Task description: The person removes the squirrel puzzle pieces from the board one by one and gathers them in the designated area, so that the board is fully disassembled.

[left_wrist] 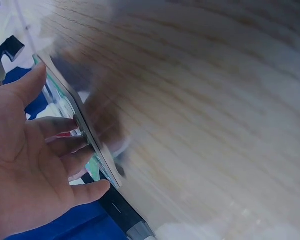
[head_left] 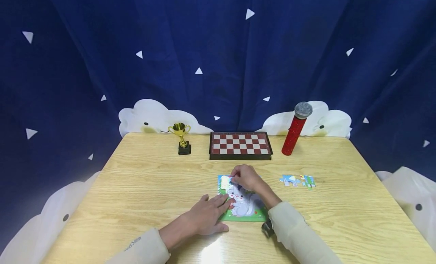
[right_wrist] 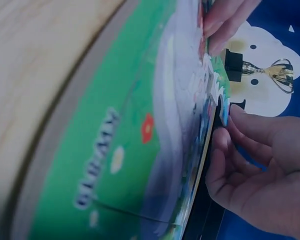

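A jigsaw puzzle (head_left: 243, 213) with a grey-white squirrel on green ground lies flat on the wooden table. Near its upper left, a pale patch of bare backing (head_left: 225, 182) shows. My left hand (head_left: 208, 216) rests on the puzzle's left side, fingers spread and fairly straight, the thumb off its lower corner. Over the top edge, my right hand (head_left: 246, 177) pinches a small puzzle piece (right_wrist: 224, 112) between thumb and fingers; most of that piece is hidden. Two loose puzzle pieces, a blue-and-white one (head_left: 289, 180) and a green one (head_left: 309, 181), lie right of the puzzle.
Behind the puzzle stands a red-and-white chessboard box (head_left: 240, 146). A gold trophy cup (head_left: 182, 137) is at the back left, a red microphone (head_left: 295, 133) at the back right. A dark blue curtain (head_left: 218, 48) hangs behind the table (head_left: 143, 188).
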A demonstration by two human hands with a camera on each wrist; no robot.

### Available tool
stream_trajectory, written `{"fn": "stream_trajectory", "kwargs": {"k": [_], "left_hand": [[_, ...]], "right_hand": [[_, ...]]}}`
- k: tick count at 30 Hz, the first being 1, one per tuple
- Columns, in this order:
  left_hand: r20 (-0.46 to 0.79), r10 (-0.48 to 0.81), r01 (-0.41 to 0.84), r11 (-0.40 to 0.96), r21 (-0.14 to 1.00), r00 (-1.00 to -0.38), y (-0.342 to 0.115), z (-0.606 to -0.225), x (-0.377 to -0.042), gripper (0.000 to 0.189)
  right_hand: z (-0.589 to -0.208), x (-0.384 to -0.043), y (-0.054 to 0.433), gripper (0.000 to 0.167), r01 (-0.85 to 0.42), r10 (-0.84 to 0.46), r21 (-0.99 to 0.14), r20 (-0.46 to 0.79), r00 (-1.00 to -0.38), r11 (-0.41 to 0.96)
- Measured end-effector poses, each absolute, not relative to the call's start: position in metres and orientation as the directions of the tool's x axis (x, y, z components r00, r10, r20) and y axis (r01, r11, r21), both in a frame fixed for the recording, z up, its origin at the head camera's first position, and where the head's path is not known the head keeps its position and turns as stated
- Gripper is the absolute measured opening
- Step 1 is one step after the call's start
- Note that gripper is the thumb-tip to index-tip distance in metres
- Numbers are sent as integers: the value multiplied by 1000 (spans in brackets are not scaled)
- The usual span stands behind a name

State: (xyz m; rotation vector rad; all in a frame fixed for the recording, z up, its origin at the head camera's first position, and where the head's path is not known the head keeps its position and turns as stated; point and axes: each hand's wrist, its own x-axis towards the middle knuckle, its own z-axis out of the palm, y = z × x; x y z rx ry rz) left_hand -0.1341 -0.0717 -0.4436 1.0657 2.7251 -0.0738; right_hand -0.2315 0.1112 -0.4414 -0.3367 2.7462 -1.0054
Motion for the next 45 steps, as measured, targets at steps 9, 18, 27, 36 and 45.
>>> {"fn": "stream_trajectory", "kwargs": {"k": [9,18,27,36,45], "left_hand": [[-220,662,673,739,30,-717,-69,-440,-135,75],[-230,659,672,740,30,-716,-69,-441,-136,74],[-225,662,670,741,50,-715,-71,-440,-136,75],[-223,667,675,736,50,-711,-72,-442,-134,75],[-223,668,676,735,53,-710,-72,-441,-133,75]], "right_hand": [[-435,-236,115,7,-81,-256,-711,-142,-956,698],[-430,-239,136,6,-113,-268,-720,-104,-958,685],[-426,-245,169,7,-134,-277,-731,-79,-958,669],[-425,-246,205,8,-87,-228,-688,-117,-967,721],[-430,-245,238,8,38,-140,-679,-206,-969,733]]}}
